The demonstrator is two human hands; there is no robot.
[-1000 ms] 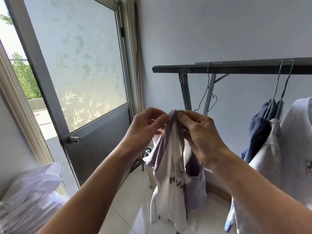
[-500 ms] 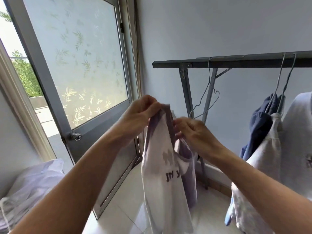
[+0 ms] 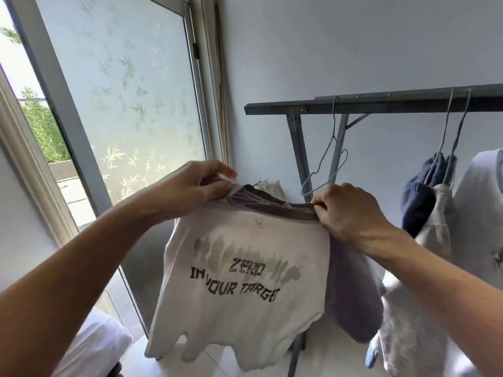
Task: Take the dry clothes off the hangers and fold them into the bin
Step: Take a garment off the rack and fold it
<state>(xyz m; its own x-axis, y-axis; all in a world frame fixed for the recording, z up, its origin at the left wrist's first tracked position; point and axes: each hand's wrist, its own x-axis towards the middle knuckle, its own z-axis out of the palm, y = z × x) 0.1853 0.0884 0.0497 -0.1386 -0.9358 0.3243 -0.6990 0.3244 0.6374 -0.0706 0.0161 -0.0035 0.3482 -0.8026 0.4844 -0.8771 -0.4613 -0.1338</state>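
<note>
Two hands, one garment: our left hand (image 3: 194, 190) and right hand (image 3: 351, 213) each pinch a shoulder of the white black-lettered T-shirt (image 3: 245, 270), spread in mid-air before us, hanger-free. We judge folding is the step; next, sleeves in, halve it. No bin in view. Behind: bare grey wire hanger (image 3: 333, 121) on dark metal rail (image 3: 408, 102).
</note>
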